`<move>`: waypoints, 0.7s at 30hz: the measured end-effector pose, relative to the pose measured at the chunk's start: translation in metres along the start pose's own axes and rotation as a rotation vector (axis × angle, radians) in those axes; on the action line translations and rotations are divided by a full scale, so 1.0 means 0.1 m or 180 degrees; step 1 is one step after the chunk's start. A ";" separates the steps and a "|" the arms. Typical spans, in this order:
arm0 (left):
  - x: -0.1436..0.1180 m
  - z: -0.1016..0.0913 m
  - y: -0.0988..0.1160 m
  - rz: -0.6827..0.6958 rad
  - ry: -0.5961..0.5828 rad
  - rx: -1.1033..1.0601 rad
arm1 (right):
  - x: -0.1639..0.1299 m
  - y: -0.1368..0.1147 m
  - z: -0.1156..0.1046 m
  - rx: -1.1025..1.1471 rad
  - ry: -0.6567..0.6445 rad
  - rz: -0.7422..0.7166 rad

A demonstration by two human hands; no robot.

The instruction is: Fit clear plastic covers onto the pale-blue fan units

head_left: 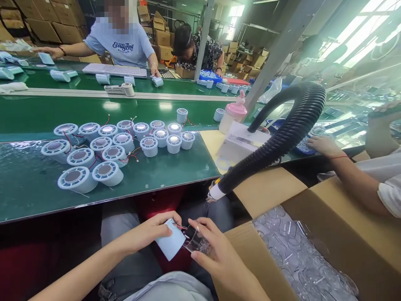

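Black hose [282, 138] and open carton [338, 238] crowd the right; lap gap — free.

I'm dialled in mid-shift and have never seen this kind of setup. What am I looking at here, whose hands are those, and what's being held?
This is one picture from a camera worn on a person's head, looking forward and down, so the two bare hands at the bottom are that person's own. The left hand grips a pale blue shell with thin red wires at its top. The right hand pinches a clear plastic piece against it, over the lap.

Ahead is a green workbench with a cluster of round pale blue parts, some wired. A black ribbed hose curves down from a white box, beside a pink-capped bottle. At the lower right stands a cardboard box of clear plastic trays. The arm at right and the people across the bench are co-workers.
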State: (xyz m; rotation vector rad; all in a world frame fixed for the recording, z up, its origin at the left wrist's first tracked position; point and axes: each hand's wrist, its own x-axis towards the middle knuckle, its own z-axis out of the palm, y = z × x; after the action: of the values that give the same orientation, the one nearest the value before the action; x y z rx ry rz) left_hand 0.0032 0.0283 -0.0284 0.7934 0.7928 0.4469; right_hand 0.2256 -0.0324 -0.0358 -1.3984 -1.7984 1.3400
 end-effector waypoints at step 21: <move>0.11 0.04 -0.19 0.1457 0.0402 0.2365 | 0.14 -0.16 0.03 0.0362 0.0945 0.0160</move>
State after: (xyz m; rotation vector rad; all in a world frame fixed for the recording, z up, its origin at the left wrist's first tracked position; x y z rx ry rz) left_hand 0.0147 0.0211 -0.0461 1.6707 0.9040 0.6204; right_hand 0.2116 -0.0203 -0.0249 -1.5000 -1.4807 1.1684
